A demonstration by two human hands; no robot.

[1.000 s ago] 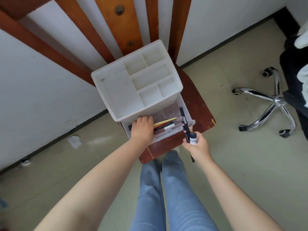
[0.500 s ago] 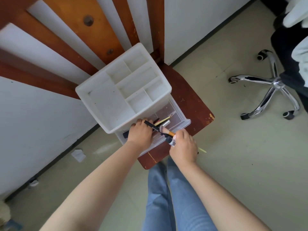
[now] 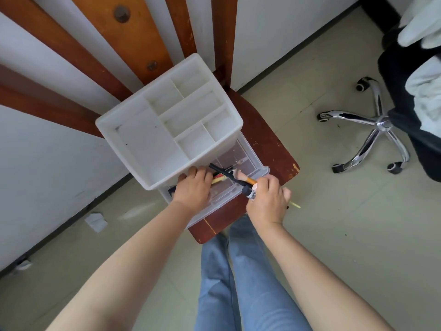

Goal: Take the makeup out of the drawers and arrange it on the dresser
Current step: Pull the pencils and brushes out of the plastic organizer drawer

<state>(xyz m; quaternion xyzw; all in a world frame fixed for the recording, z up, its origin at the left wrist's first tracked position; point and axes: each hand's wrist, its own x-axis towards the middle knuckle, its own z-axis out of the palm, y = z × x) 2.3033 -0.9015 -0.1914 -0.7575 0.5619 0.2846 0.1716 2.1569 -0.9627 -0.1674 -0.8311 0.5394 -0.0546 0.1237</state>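
My left hand (image 3: 193, 187) is down in the clear plastic pulled-out drawer (image 3: 248, 163), fingers curled, can't tell on what; my right hand (image 3: 267, 199) grips a bundle of makeup pens and brushes (image 3: 235, 179) just above it.

The white organizer (image 3: 167, 130) is taking up most of the wooden chair seat (image 3: 269, 149), leaving only a bare strip of seat lying open along its right side and front corner. Its top compartments are standing open from above, with nothing blocking a reach down into them. The clear drawer (image 3: 241, 163) is sticking out toward the person, but the left hand (image 3: 193, 189) is lying over its left part, and the right hand (image 3: 267, 199) with its bundle of pencils and a brush (image 3: 238, 179) is crossing the front edge (so only the far right corner is showing free). The chair's slats (image 3: 133, 39) are closing off the back. The office chair base (image 3: 372, 130) is standing well apart on the right, leaving open floor between.
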